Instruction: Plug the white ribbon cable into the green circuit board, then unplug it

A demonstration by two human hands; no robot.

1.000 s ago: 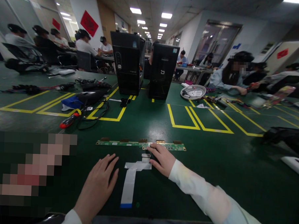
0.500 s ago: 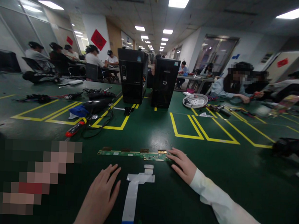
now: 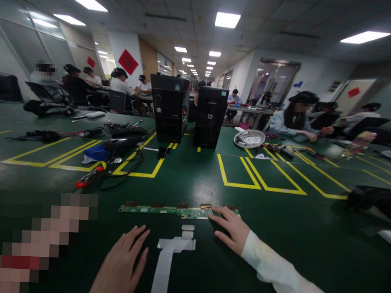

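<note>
A long, narrow green circuit board with copper-coloured tabs on its far edge lies crosswise on the dark green table. My right hand rests at the board's right part, fingers spread, fingertips over or touching it and hiding some of it. Nearer me lies a white flat ribbon cable with a taped crosspiece and a small connector end towards the board. To the left of the cable, my left hand is held palm down with its fingers apart, touching neither cable nor board. Neither hand holds anything.
Two black computer towers stand further back. A red and black screwdriver, a black power tool and cables are on the left. A white basket sits back right, near a seated person. Yellow tape marks the table. A pixelated patch covers the lower left.
The view has tilted up and shifted slightly, so everything appears lower and a little further left. Both hands keep nearly the same pose beside the board and cable.
</note>
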